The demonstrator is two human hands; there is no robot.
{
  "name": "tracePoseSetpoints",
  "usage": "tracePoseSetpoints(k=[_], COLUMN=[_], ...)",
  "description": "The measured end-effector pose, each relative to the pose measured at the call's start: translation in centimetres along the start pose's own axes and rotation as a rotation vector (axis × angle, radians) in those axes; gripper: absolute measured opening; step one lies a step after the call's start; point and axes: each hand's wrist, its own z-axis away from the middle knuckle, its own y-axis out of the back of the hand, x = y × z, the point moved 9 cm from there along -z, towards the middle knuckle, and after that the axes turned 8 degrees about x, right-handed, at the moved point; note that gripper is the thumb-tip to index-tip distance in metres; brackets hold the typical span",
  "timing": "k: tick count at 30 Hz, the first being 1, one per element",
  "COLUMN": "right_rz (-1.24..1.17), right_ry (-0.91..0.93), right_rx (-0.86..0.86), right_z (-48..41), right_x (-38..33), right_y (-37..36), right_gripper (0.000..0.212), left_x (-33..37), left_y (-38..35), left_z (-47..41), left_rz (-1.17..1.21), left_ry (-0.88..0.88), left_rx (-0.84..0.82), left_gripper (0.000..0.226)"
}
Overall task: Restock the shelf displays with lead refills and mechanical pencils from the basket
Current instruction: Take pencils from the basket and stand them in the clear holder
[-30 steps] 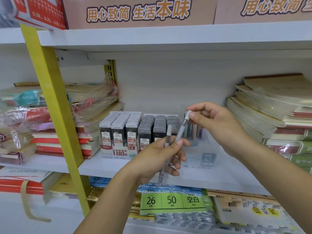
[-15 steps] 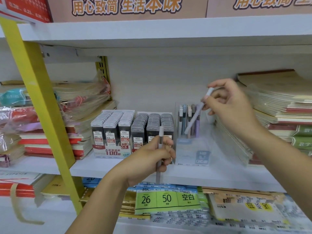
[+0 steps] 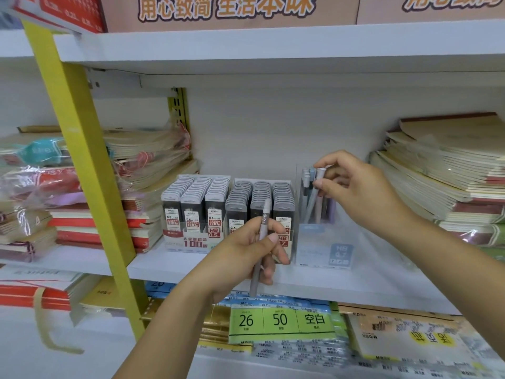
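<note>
the right hand (image 3: 358, 192) pinches a pale blue mechanical pencil (image 3: 311, 203) near its capped top, with thumb and forefinger curled on the barrel and the other fingers loosely bent behind. the pencil leans tip-down among the upright pencils in the clear display holder (image 3: 322, 242) just below the hand, so the step in hand looks to be seating this pencil in the holder. whether the tip rests on the holder's floor cannot be told through the plastic. the next move, as i judge it, calls for lowering the pencil until it stands with the others, then easing the pinch off without knocking its neighbours.

below and to the left of that hand, the left hand (image 3: 246, 255) grips a grey mechanical pencil (image 3: 266, 212). its fingers wrap the middle of the barrel and the thumb presses on the front. the cap end points up and the tip hangs below the palm, in front of the shelf edge (image 3: 341, 283). this one is probably next for the same holder, which sits just to the right of this hand.

behind the left hand stand the lead refill trays (image 3: 196, 203), packed in rows, just beside the holder's left wall. stacked notebooks (image 3: 451, 173) lie well to the right of the right hand. the basket is not in view.
</note>
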Motion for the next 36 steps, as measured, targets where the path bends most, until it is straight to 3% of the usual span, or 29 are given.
tracePoseSetpoints(k=[4,9,12,14,17,20,22,24,26,29,33,36], right_rz=[0.036,0.257,0.385,0.184,-0.219,-0.364,-0.464,-0.481,-0.404,-0.187,0.100,0.187], right_ry=[-0.031,0.025,0.189,0.121,-0.135,-0.212,-0.248,-0.212,-0.125,-0.036,0.015,0.050], right_rx=[-0.014,-0.079,0.068,0.083,-0.097,-0.055,0.042,0.170,0.257,0.247,0.171,0.142], right_z=[-0.4,-0.2,0.6,1.6,2.9,2.7,1.9,0.7,-0.3,-0.9,-1.0,-0.8], right_x=[0.5,0.9,-1.3,-2.2,-2.2,-1.9,-1.2,-0.6,-0.5,-0.1,1.1,1.7], right_y=[-0.7,-2.3,-0.7,0.1,-1.3,-0.6,1.3,4.4,7.0,7.2,4.9,3.7], right_gripper=[0.028,0.024,0.030,0.027,0.029,0.022,0.018,0.016,0.015,0.020,0.015,0.014], left_x=[-0.2,-0.2,0.7,1.5,2.5,3.3,4.2,6.1,7.6,6.9,6.0,5.7], left_y=[0.2,0.1,-0.3,-1.1,-2.6,-4.1,-3.5,-2.0,-1.7,-2.2,-2.8,-2.7], left_z=[-0.2,-0.2,0.0,-0.1,-0.7,-1.6,-2.1,-1.7,-1.1,-1.9,-2.2,-2.2], left_rz=[0.003,-0.029,-0.105,-0.129,-0.146,-0.156,-0.287,-0.626,-0.979,-1.238,-1.311,-1.306], left_ry=[-0.017,-0.012,-0.068,-0.110,-0.139,-0.157,-0.256,-0.481,-0.672,-0.704,-0.725,-0.752], left_rx=[0.032,0.059,0.063,0.059,0.051,0.057,0.181,0.426,0.559,0.483,0.400,0.396], left_gripper=[0.016,0.023,0.023,0.021,0.018,0.015,0.011,0.019,0.033,0.044,0.039,0.032])
